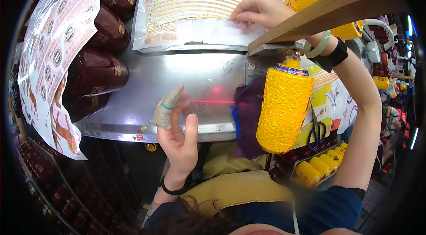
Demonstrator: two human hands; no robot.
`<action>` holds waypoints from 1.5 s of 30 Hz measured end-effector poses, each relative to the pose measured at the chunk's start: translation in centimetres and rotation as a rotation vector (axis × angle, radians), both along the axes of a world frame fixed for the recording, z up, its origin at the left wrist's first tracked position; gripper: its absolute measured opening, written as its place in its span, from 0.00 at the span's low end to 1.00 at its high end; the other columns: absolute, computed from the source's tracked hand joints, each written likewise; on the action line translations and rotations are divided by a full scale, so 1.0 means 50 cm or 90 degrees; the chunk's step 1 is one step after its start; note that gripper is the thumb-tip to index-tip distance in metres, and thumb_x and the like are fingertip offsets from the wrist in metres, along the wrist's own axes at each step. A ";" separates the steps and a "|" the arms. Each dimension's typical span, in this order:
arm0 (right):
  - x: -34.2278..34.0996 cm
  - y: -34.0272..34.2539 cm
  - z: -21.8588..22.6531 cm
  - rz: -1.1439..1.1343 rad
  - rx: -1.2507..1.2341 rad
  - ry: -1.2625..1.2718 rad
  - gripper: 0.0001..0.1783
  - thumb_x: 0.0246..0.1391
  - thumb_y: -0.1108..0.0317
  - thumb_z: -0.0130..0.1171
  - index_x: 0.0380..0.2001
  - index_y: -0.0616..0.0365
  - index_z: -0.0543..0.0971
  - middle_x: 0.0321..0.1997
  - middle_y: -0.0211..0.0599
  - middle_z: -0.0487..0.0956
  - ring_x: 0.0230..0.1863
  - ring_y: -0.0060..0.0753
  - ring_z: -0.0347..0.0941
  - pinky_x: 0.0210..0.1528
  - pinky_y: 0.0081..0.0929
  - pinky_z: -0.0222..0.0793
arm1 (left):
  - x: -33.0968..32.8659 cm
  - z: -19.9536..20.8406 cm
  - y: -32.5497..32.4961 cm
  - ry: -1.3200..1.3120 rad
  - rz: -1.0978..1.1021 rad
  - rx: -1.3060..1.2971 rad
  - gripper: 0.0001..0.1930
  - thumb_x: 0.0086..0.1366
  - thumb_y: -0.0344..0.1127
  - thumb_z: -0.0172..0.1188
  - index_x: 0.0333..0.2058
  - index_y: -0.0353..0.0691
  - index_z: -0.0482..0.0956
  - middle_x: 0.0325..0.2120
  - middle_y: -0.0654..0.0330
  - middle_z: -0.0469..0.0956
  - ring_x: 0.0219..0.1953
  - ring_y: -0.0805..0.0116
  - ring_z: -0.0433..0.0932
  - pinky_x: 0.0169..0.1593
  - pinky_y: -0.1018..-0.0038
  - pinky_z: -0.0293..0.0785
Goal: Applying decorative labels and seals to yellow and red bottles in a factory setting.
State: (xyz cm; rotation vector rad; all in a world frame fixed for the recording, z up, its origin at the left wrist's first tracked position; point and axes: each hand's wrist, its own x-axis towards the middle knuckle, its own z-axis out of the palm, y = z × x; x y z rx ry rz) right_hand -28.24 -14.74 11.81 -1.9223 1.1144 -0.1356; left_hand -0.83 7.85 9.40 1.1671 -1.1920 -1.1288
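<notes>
My left hand (183,146) is raised over the metal worktop, palm up with the thumb apart from the fingers, holding nothing. A grey cloth finger cover (164,113) with a green band sits on one finger. At the top, my right hand (262,11) pinches at the right end of a curved gold decal strip (195,16). Several similar strips lie above it on a white decal sheet (222,35). Beneath my right forearm is a yellow embossed bottle (284,108), its clear neck pointing up, beside the wooden bar (328,6).
Dark red bottles (95,73) stand at left, partly covered by a printed sheet (57,53). A purple cloth (249,119) hangs over the worktop's front edge. Scissors (316,133) are right of the bottle. More yellow bottles (321,164) sit lower right. A red laser line (213,101) crosses the worktop (155,75).
</notes>
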 end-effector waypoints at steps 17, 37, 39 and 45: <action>-0.046 0.008 -0.019 0.377 -0.548 0.184 0.34 0.49 0.66 0.66 0.62 0.34 0.77 0.54 0.36 0.73 0.42 0.40 0.75 0.43 0.34 0.74 | -0.001 -0.001 -0.005 -0.003 -0.007 0.010 0.24 0.70 0.24 0.51 0.65 0.32 0.65 0.64 0.46 0.68 0.62 0.57 0.71 0.64 0.63 0.68; -0.063 0.009 -0.046 0.156 -0.129 -0.059 0.17 0.52 0.82 0.51 0.35 0.55 0.88 0.50 0.37 0.75 0.55 0.36 0.69 0.62 0.28 0.62 | -0.007 -0.005 -0.003 -0.004 -0.009 0.014 0.24 0.70 0.23 0.51 0.65 0.32 0.64 0.64 0.47 0.68 0.63 0.58 0.71 0.63 0.64 0.69; -0.063 0.007 -0.045 0.148 -0.091 -0.090 0.16 0.54 0.81 0.51 0.35 0.57 0.88 0.51 0.37 0.76 0.55 0.35 0.69 0.63 0.28 0.62 | -0.006 -0.005 -0.002 -0.010 -0.012 0.013 0.24 0.70 0.23 0.51 0.65 0.32 0.64 0.64 0.47 0.68 0.63 0.58 0.71 0.64 0.63 0.69; -0.125 0.050 -0.001 0.004 -0.110 -0.176 0.15 0.65 0.75 0.49 0.48 0.60 0.83 0.52 0.32 0.80 0.52 0.26 0.75 0.53 0.21 0.72 | -0.026 -0.004 -0.006 -0.007 -0.067 0.017 0.24 0.72 0.26 0.50 0.65 0.31 0.64 0.64 0.46 0.67 0.63 0.55 0.71 0.64 0.61 0.69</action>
